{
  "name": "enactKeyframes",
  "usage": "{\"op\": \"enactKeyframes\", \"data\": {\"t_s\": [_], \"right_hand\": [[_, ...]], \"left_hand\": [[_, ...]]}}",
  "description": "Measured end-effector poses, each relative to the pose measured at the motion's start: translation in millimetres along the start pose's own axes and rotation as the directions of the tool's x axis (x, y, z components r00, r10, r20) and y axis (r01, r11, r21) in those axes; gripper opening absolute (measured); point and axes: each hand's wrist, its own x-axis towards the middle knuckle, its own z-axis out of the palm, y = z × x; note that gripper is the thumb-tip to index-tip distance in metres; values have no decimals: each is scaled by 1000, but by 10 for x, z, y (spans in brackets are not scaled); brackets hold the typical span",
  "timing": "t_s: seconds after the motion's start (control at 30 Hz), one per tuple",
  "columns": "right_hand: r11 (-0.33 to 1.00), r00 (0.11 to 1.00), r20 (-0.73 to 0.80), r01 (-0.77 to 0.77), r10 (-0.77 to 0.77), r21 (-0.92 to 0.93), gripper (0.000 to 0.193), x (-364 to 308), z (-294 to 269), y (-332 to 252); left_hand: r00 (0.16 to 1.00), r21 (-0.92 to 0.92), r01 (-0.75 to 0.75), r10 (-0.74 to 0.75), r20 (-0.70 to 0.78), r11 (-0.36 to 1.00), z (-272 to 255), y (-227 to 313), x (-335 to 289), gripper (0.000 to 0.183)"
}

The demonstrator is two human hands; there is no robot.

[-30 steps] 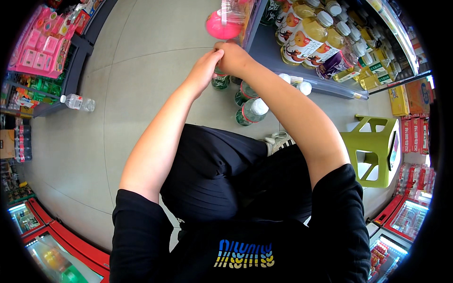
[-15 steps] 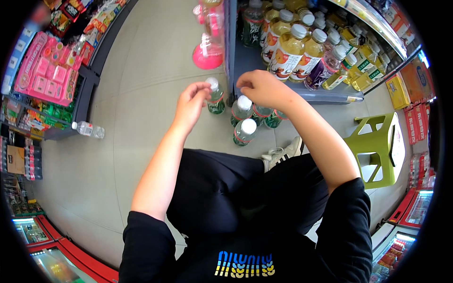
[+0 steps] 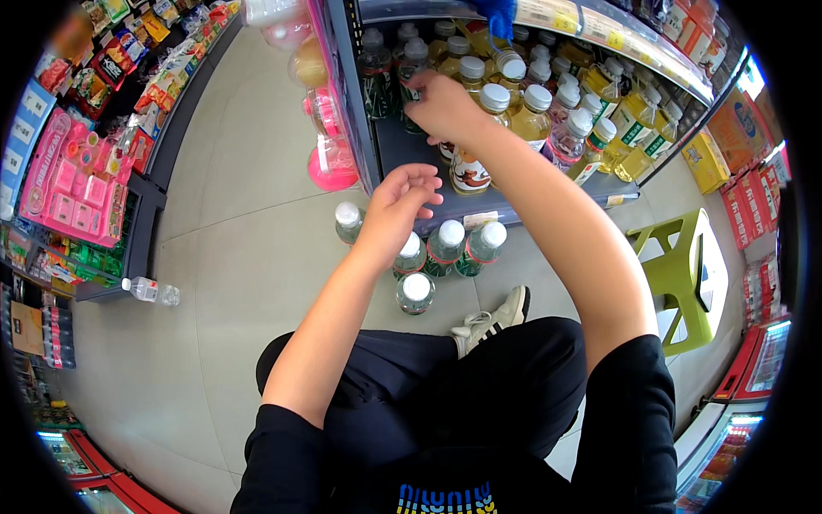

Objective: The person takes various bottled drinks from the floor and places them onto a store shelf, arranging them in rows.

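Note:
My right hand [image 3: 441, 107] reaches into the low grey shelf [image 3: 402, 150] and closes around a green bottle with a white cap [image 3: 409, 79] that stands upright at the shelf's left end. Beside it stand rows of yellow and pale drink bottles [image 3: 531, 111]. My left hand [image 3: 402, 199] hovers with fingers apart and holds nothing. It is just above several green white-capped bottles [image 3: 447, 246] standing on the floor in front of the shelf.
A lime-green plastic stool [image 3: 681, 270] stands to my right. Pink bottles [image 3: 330, 158] hang on the shelf's end post. A clear bottle [image 3: 150, 291] lies on the floor at left, near a snack rack [image 3: 73, 180]. My shoe [image 3: 495, 317] is beside the floor bottles.
My right hand has risen from the floor bottles to the shelf with a green bottle. My left hand let go and opened above the floor bottles.

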Motion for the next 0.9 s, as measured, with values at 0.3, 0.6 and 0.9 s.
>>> {"op": "enactKeyframes", "data": {"t_s": [0.3,0.6,0.9], "right_hand": [[818,977,-201,-64,-64,-572,74,1143,211,54],[797,984,-93,68,-154,-600,47,1107,233,186],[934,981,192,32,40,-356,38,783,102,48]], "left_hand": [[996,-81,86,-87,-14,993,-163,-119,-60,41],[999,-165,-46,47,3,985,-46,-182,171,65],[960,-513,-151,2,-279,845,299,210,1111,54]]}}
